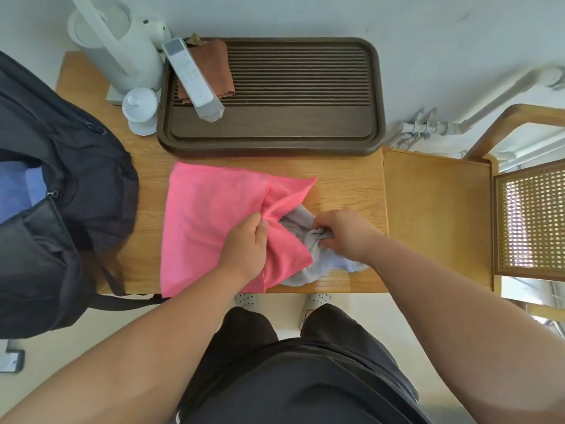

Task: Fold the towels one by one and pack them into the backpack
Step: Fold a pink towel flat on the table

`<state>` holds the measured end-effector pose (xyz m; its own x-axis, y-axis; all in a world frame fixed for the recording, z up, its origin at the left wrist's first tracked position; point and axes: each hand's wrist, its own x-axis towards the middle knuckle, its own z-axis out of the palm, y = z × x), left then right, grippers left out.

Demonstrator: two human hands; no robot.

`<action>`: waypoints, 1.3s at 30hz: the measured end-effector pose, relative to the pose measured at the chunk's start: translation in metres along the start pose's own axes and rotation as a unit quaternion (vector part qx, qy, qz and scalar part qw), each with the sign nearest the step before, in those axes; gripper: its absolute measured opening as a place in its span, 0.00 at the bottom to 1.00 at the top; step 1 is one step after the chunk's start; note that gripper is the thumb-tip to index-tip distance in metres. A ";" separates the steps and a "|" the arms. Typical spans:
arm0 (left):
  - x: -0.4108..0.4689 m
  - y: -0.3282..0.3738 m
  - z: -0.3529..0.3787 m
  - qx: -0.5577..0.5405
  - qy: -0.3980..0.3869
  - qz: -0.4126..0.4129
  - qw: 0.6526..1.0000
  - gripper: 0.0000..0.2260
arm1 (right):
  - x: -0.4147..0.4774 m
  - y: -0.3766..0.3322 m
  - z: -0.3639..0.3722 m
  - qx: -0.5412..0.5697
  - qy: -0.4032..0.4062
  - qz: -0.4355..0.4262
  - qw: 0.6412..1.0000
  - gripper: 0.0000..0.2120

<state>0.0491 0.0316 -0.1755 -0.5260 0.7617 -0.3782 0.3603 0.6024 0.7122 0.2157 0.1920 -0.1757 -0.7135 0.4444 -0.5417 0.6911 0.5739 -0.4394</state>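
The left hand (244, 244) pinched a raised fold of the pink towel (204, 221) between thumb and curled fingers, near the cloth's middle. The right hand (347, 232), at three o'clock from the left, had its fingers curled into a bunched knot of the grey towel (305, 266) and grasped it. The grey towel lay crumpled at the pink one's four o'clock corner, touching it and partly tucked under its folded-over flap. The pink towel was spread over the near half of the wooden table (348, 185), its six o'clock edge at the table's front lip and its right part doubled over on a slant.

At the table's nine o'clock stood the black backpack (76, 179), its top unzipped and gaping, with blue cloth (21, 188) showing inside. One strap trailed along the table's front edge. At twelve o'clock from the towels sat a dark slatted tray (275, 120). It held a folded brown cloth (214, 62) in its ten o'clock corner, with a white remote-like bar (191, 73) lying across that cloth. A white kettle (122, 47) stood at the table's eleven o'clock, and a small white lidded cup (140, 107) stood just beside the tray's left rim. At three o'clock a wooden chair (437, 215) stood against the table, its cane back (532, 218) on the far side.
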 end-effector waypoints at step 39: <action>0.042 -0.019 -0.005 0.308 -0.122 -0.172 0.928 0.46 | -0.037 0.023 -0.071 0.351 0.441 0.326 0.759 0.11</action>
<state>0.0164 0.0509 -0.2023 -0.5279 0.4854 -0.6970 0.6148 0.7846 0.0808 0.2492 0.2377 -0.1146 0.2194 0.9421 -0.2535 0.6018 -0.3352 -0.7249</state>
